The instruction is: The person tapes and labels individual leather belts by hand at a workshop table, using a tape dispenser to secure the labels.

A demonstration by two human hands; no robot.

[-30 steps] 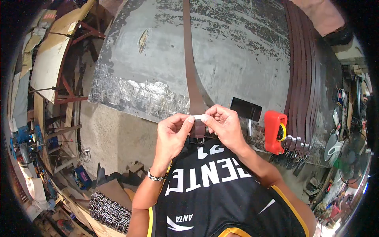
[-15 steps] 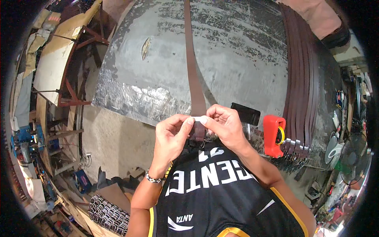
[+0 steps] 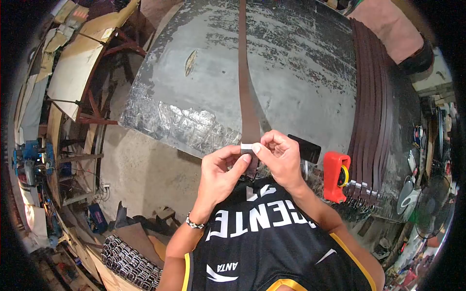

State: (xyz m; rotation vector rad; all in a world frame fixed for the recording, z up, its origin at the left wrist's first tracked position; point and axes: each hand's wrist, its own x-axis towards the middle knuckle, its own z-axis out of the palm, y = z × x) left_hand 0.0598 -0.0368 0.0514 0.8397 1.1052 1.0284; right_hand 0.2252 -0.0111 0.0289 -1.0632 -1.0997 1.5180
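A long brown belt (image 3: 249, 106) runs from the far edge of the worktable toward my body. Near its close end, a short white strip of tape (image 3: 247, 146) lies across it. My left hand (image 3: 224, 170) pinches the belt, its thumb just below the tape. At the strip's right end, my right hand (image 3: 280, 157) is closed, with thumb and forefinger on the belt's edge and tape. The belt's buckle end, close to my shirt, is partly hidden. To the right of my right hand stands a red tape dispenser (image 3: 334, 177) with a yellow core.
Several brown belts (image 3: 371, 97) lie side by side along the worktable's (image 3: 194, 87) right, with white strips near their buckles. A black phone-like object (image 3: 304, 148) rests by my right hand. Stacked buckles (image 3: 131, 262) sit at lower left. A fan (image 3: 433, 206) stands at right.
The white strip, held stretched between both thumbs before, now lies flat across the belt. My left thumb has shifted below it onto the belt. The view has moved slightly.
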